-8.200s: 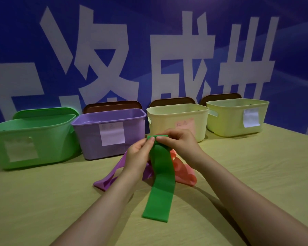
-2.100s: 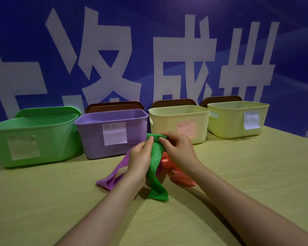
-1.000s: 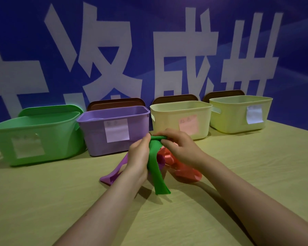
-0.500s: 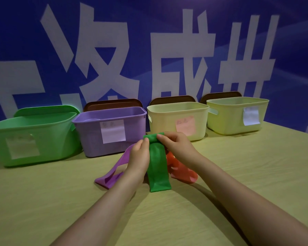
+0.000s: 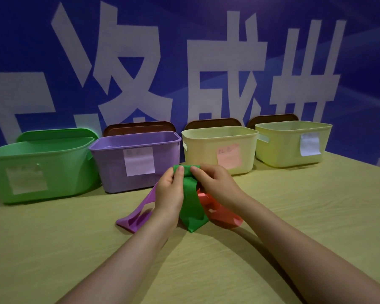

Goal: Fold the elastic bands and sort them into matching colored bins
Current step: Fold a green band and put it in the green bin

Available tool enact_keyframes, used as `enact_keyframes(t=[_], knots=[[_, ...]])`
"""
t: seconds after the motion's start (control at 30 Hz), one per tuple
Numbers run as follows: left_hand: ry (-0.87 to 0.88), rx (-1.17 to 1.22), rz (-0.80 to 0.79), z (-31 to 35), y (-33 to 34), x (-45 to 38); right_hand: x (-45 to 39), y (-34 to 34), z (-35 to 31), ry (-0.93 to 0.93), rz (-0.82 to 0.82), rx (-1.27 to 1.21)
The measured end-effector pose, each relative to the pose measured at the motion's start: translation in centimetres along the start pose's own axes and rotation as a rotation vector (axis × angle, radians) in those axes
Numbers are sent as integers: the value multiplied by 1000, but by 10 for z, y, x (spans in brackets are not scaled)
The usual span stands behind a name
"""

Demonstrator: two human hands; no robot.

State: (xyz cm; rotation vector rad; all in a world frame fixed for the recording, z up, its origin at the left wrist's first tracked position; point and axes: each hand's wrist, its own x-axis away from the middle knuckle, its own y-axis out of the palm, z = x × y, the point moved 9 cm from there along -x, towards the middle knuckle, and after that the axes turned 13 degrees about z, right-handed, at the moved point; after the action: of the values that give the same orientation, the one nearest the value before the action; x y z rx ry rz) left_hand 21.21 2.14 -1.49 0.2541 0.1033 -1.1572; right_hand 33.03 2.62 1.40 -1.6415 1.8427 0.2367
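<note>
Green band (image 5: 192, 205), long and dangling seconds before, now hung doubled at frame centre, its top pinched by left hand (image 5: 170, 194) and right hand (image 5: 215, 185). Folding looked nearly finished; the green bin (image 5: 40, 170) waited at left.

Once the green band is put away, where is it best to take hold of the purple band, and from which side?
Probably at the near end of the purple band, coming from the left hand side. That end lies flat on the table and fully exposed, with its loop slightly open, so fingers could pinch it. Its far end rises behind the left hand and is hidden.
</note>
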Motion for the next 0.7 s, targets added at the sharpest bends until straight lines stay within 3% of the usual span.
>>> enact_keyframes(t=[0.3, 0.57, 0.7], knots=[[-4, -30, -41, 0, 3, -2, -2, -2, 7, 19, 62, 63], [-223, -6, 11, -23, 4, -2, -4, -8, 2, -86, 121, 93], [-326, 35, 26, -34, 4, 1, -3, -5, 6, -52, 138, 31]])
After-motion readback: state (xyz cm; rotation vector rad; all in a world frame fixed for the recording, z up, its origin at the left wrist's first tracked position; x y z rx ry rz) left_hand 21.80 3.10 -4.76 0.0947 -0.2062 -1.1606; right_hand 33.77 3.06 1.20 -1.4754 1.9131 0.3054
